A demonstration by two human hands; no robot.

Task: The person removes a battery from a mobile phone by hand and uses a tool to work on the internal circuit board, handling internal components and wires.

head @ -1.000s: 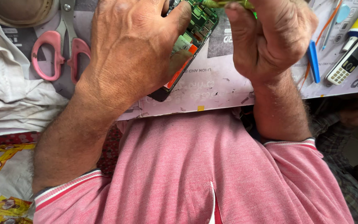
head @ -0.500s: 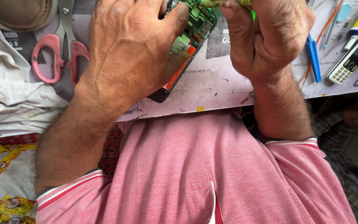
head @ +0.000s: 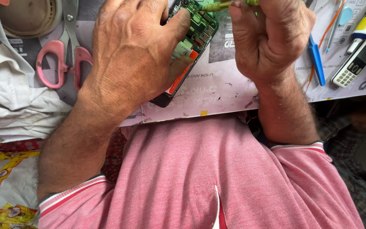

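Observation:
My left hand lies over an opened phone on the work mat, thumb pressed on its green circuit board. The phone's black frame and an orange strip show below my thumb. My right hand is closed around a green-handled screwdriver, whose metal tip points left onto the top of the board. Most of the phone is hidden under my left hand.
Pink-handled scissors lie left of my left hand beside a white cloth. A blue pry tool, orange sticks, a small keypad phone and a tube sit at the right. The mat's edge meets my pink shirt.
Both hands stay on the phone. My right hand has shifted slightly with the screwdriver and the view has moved a little; nothing was picked up or let go.

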